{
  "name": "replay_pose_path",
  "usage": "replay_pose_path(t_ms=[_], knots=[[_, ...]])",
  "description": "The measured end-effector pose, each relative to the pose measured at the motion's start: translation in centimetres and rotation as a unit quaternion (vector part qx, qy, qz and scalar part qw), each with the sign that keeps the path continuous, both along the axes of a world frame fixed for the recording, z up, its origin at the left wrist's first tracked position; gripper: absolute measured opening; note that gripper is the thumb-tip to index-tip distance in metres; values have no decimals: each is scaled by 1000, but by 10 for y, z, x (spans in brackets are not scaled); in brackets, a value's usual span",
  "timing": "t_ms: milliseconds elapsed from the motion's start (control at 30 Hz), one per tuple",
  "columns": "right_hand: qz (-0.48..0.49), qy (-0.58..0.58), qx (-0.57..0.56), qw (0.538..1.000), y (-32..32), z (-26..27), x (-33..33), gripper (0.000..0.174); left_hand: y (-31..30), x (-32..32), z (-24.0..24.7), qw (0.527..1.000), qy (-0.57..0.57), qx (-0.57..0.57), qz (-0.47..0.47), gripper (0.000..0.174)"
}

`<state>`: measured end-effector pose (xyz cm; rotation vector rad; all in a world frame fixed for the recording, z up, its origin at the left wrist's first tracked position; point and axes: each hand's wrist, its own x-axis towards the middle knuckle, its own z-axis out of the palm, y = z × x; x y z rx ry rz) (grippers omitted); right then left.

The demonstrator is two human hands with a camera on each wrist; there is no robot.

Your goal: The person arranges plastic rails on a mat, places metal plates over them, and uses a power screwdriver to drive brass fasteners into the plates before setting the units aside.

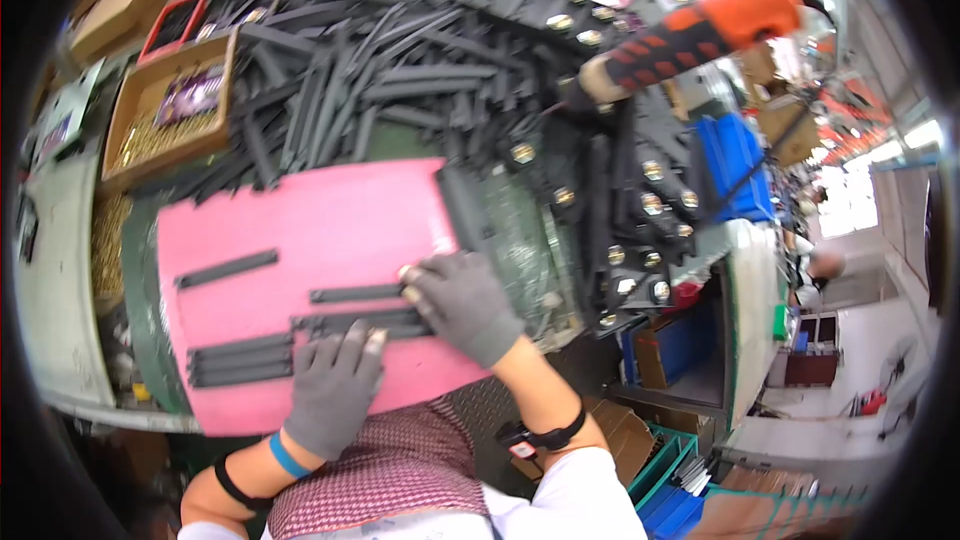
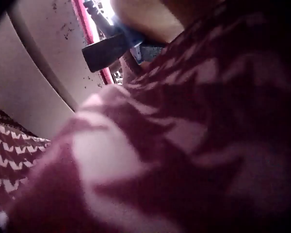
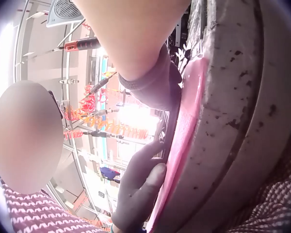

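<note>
Both hands wear grey gloves over a pink mat. My left hand lies with its fingers extended, fingertips on the near edge of a row of dark grey strips. At the row's right end, my right hand pinches the end of a dark strip between thumb and finger. Another loose strip lies apart at the mat's left. In the right wrist view, the right hand is low over the mat, opposite the left hand. Apron cloth fills most of the left wrist view.
A large heap of dark strips covers the back of the bench. A wooden box with small brass-coloured parts stands at the left. An orange power tool hangs at upper right, above dark parts with shiny round pieces.
</note>
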<state>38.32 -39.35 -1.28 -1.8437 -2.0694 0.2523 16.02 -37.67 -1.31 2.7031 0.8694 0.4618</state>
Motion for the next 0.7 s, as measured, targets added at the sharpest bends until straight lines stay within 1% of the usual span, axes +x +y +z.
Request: replay_pose_path(t_ms=[33, 67, 100, 133, 167, 233, 267, 300, 333, 367, 400, 433, 467, 533, 567, 600, 633, 700], knots=[[-5, 0, 45, 999, 0, 0, 6, 26, 0, 2, 2, 999, 22, -18, 15, 45], [-10, 2, 89, 996, -1, 3, 15, 26, 3, 4, 5, 1000, 6, -5, -3, 45], [-27, -14, 102, 994, -3, 17, 26, 26, 6, 5, 7, 1000, 8, -5, 4, 46], [-113, -32, 179, 977, -6, 35, 39, 26, 8, 6, 9, 1000, 11, -8, 14, 47], [-192, -48, 254, 947, -10, 51, 53, 27, 9, 7, 7, 1000, 0, 1, 1, 47], [-269, -99, 293, 912, -30, 77, 92, 32, 9, 5, 5, 999, 41, -15, -5, 46], [-289, -116, 291, 905, -39, 86, 114, 36, 11, 7, 6, 999, 38, -10, -11, 46], [-297, -138, 269, 906, -48, 97, 131, 45, 12, 8, 6, 999, 37, -15, -9, 46], [-314, -202, 189, 908, -58, 107, 143, 57, 12, 7, 7, 999, 39, -22, -5, 47], [-342, -225, 95, 908, -66, 108, 158, 68, 13, 8, 10, 999, 42, -23, -5, 47], [-370, -281, 8, 885, -69, 101, 175, 73, 14, 13, 15, 999, 29, -10, 32, 45], [-368, -338, -30, 866, -72, 96, 190, 75, 14, 17, 22, 997, 19, 2, 73, 44], [-353, -353, -32, 866, -73, 95, 204, 75, 15, 21, 26, 995, 35, -2, 89, 44], [-287, -299, -13, 910, -74, 98, 214, 73, 18, 19, 30, 998, 22, -14, 62, 42], [-292, -316, -29, 902, -73, 98, 214, 73, 20, 13, 31, 995, 46, -15, 89, 42], [-302, -293, -54, 906, -71, 103, 213, 71, 22, 8, 32, 996, 28, -24, 79, 40], [-316, -295, -56, 900, -69, 107, 205, 70, 27, 3, 34, 997, 5, -32, 64, 37], [-316, -284, -38, 905, -68, 110, 200, 64, 49, -13, 36, 991, -18, 62, 120, 30]])
